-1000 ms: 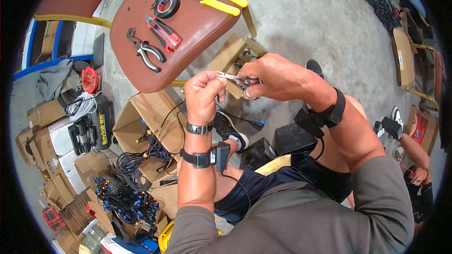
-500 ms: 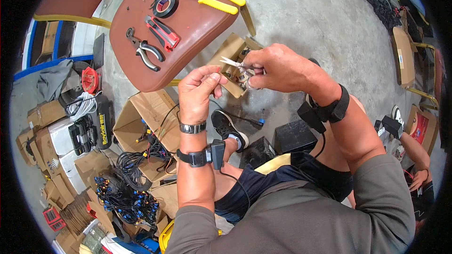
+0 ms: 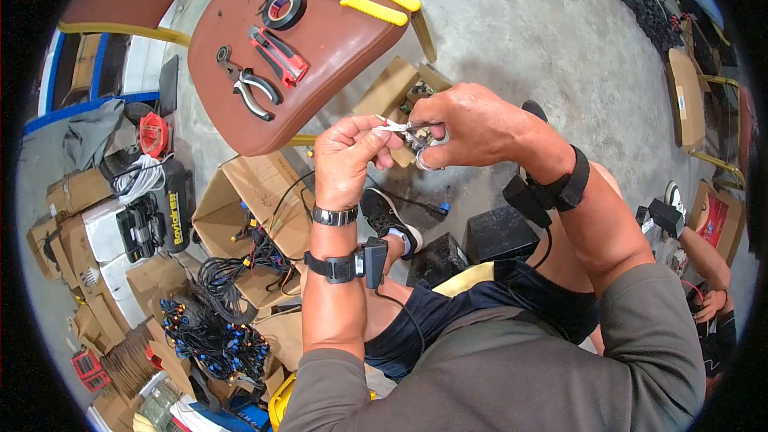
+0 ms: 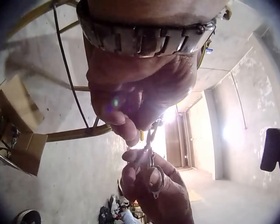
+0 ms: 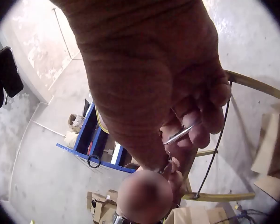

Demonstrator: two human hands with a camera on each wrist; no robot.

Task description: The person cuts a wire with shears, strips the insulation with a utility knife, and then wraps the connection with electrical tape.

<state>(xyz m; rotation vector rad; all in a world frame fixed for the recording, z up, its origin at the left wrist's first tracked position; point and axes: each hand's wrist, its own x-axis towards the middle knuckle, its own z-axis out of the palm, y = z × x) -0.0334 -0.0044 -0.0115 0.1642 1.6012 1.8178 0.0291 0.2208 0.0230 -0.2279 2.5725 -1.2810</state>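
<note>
My right hand point(image 3: 472, 124) grips a small pair of metal scissors point(image 3: 394, 126), fingers curled at its handle loops. The blades point left, and their tips overlap the thumb and forefinger of my left hand point(image 3: 348, 152). Those left fingertips pinch a small thin piece, mostly hidden by the fingers; I cannot tell its kind. From below, the left wrist view has the scissors point(image 4: 151, 161) between the hands. In the right wrist view a shiny part of the scissors point(image 5: 179, 135) shows beside the right fingers.
On the brown chair seat point(image 3: 336, 56) lie yellow-handled wire strippers point(image 3: 372, 0), black tape point(image 3: 282, 10), a red cutter point(image 3: 278, 56) and pliers point(image 3: 246, 84). Below stand an open carton point(image 3: 384, 88) and a box of cables point(image 3: 268, 184). Another person's hand point(image 3: 710, 304) shows at right.
The scissors drew back from the left fingertips with blades spread, then came in again to overlap them. My left hand dipped slightly left and returned.
</note>
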